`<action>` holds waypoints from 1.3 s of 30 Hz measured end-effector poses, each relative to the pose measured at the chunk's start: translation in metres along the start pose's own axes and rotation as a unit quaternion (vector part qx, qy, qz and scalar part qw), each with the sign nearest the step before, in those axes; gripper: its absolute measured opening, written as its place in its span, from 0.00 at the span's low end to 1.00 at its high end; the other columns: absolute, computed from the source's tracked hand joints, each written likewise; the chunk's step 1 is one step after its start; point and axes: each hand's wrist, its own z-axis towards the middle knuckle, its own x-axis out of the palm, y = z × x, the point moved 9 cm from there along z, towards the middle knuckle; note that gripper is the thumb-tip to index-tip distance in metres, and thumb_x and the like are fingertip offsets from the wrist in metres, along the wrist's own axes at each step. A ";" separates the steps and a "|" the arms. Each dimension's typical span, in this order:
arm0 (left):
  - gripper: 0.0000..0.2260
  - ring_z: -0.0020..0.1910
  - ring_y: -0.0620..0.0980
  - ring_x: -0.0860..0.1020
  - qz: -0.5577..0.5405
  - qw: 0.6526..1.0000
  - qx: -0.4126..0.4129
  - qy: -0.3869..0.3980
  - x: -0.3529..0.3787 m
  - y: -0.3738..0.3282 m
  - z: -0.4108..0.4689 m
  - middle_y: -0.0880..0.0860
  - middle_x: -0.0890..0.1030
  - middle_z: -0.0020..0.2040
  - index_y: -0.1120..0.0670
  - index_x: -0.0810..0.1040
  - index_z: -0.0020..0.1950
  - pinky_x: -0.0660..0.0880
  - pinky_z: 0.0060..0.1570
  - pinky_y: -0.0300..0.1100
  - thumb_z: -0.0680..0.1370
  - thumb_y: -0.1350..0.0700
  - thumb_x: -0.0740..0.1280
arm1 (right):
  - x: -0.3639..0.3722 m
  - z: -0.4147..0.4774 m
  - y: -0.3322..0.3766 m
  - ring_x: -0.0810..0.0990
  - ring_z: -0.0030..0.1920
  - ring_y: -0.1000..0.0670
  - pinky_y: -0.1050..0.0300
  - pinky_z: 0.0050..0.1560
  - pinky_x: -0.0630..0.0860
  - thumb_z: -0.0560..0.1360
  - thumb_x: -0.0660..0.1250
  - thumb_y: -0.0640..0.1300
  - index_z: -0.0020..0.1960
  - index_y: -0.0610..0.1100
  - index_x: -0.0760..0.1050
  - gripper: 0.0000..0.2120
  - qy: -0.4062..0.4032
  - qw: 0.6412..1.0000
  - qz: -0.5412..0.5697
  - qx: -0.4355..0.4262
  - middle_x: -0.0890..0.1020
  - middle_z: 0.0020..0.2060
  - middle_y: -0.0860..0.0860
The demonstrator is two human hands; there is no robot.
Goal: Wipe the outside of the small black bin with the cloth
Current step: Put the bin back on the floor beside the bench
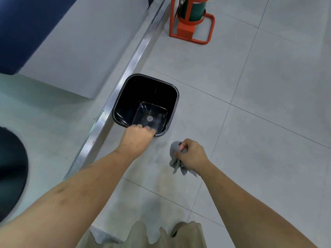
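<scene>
L hand point(137, 138) grips bin point(172, 97) rim | R hand point(192, 154) bunches cloth point(174, 159) | tiled floor point(268, 86)

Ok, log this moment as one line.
left hand: gripping bin near rim | right hand: holding cloth, off bin | bin: upright, empty | wiping: not started

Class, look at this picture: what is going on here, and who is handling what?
A person stands over a small black square plastic bin on the grey tiled floor. The left hand grips the bin's near rim, fingers curled inside. The right hand holds a bunched grey cloth beside the bin, not touching it.
</scene>
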 end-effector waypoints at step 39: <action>0.06 0.41 0.52 0.81 -0.539 0.793 -0.279 -0.050 -0.436 0.155 -0.324 0.51 0.82 0.42 0.52 0.78 0.46 0.75 0.34 0.37 0.81 0.54 0.70 | -0.018 -0.383 0.302 0.83 0.42 0.61 0.68 0.40 0.75 0.81 0.69 0.45 0.56 0.51 0.78 0.05 -0.053 0.962 0.108 -0.244 0.86 0.43 0.54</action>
